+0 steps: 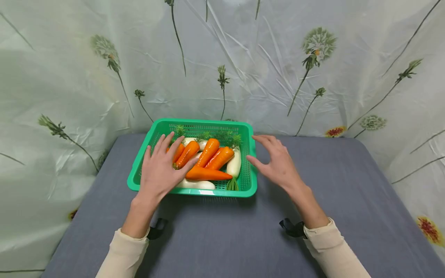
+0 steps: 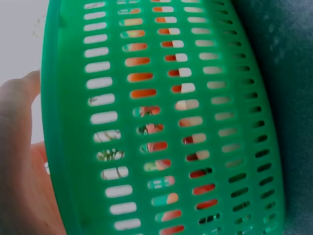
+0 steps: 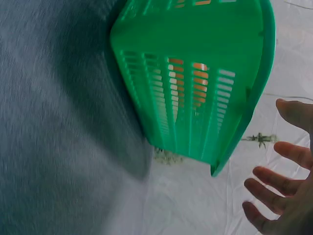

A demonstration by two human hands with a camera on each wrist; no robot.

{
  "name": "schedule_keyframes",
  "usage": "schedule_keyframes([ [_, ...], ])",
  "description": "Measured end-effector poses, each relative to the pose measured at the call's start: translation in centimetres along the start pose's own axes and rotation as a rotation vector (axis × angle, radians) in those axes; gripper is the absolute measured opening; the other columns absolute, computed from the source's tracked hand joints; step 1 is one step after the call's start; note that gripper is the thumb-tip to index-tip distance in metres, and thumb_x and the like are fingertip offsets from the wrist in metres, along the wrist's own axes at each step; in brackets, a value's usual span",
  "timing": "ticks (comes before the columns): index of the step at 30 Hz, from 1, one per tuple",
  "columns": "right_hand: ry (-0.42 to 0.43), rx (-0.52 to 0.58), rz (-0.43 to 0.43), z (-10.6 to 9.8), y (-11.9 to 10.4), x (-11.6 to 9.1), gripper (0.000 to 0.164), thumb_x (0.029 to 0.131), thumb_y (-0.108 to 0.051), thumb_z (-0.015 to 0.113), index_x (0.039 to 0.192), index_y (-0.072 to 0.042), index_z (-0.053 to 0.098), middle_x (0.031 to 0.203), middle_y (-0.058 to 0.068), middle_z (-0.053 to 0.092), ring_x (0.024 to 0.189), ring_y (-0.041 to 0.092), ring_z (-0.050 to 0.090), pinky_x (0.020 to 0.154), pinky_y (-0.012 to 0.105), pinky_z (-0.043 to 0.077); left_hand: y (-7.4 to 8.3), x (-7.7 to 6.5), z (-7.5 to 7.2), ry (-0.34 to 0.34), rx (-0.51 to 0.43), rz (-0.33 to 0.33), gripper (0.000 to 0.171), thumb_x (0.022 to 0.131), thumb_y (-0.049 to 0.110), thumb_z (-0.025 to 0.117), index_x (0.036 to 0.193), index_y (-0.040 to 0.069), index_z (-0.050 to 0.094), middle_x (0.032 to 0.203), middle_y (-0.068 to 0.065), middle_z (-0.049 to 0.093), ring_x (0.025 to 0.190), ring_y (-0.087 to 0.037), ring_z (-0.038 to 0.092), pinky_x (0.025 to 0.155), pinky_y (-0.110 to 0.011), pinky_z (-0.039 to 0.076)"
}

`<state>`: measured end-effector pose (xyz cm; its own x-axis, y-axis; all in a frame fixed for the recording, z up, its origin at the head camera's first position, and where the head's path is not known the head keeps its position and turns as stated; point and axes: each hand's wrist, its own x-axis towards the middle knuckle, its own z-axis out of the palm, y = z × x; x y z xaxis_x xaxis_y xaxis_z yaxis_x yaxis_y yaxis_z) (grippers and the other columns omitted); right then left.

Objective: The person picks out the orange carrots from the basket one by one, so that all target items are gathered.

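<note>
A green plastic basket (image 1: 252, 170) with slotted walls sits on the table and holds several orange carrots (image 1: 208, 173) and white radishes (image 1: 234, 162) with green tops. Over the basket's left part hovers my left hand (image 1: 160, 170), fingers spread and holding nothing; it hides some of the vegetables. In the left wrist view this hand shows beyond the basket wall (image 2: 73, 117). My right hand (image 1: 278, 162) is just right of the basket, fingers apart and slightly bent, with nothing in it. The right wrist view shows a gap between its fingers (image 3: 274, 183) and the basket (image 3: 195, 107).
A grey cloth covers the table (image 1: 222, 235). Behind it hangs a pale curtain (image 1: 264, 77) printed with dandelions, close to the basket's far rim. Dark straps (image 1: 292, 227) are on both wrists.
</note>
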<state>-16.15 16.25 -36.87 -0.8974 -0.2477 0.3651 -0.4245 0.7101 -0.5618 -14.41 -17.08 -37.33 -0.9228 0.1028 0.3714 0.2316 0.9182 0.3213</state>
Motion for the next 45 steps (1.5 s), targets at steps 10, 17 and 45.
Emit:
schedule_keyframes([
  [10, -0.072, 0.248, -0.045, 1.4, -1.4, 0.6, 0.054, 0.093, -0.015, 0.080, 0.143, -0.010, 0.061, 0.135, 0.013, 0.064, 0.123, 0.032, 0.061, 0.101, 0.052, 0.053, -2.3, -0.7, -0.7, -0.009, -0.059, -0.020, 0.079, 0.092, 0.064, 0.066, 0.153, 0.016, 0.052, 0.164, -0.014, 0.043, 0.153, -0.040, 0.034, 0.119, -0.075, 0.022],
  [17, -0.128, 0.344, -0.053, 2.4, -1.9, 1.0, 0.052, 0.093, -0.011, 0.079, 0.142, -0.010, 0.062, 0.137, 0.011, 0.064, 0.125, 0.031, 0.063, 0.098, 0.046, 0.058, -3.6, -1.4, -1.5, -0.059, -0.089, -0.058, 0.081, 0.093, 0.065, 0.064, 0.155, 0.015, 0.048, 0.166, -0.014, 0.039, 0.154, -0.040, 0.032, 0.119, -0.076, 0.018],
  [45, -0.410, 0.489, -0.045, 3.5, -3.2, 2.3, 0.056, 0.094, -0.003, 0.074, 0.147, -0.009, 0.056, 0.139, 0.021, 0.063, 0.118, 0.042, 0.067, 0.098, 0.049, 0.058, -6.1, -2.9, -2.6, -0.169, -0.137, -0.113, 0.088, 0.090, 0.064, 0.071, 0.159, 0.017, 0.042, 0.173, -0.011, 0.026, 0.157, -0.040, 0.026, 0.096, -0.076, 0.043],
])
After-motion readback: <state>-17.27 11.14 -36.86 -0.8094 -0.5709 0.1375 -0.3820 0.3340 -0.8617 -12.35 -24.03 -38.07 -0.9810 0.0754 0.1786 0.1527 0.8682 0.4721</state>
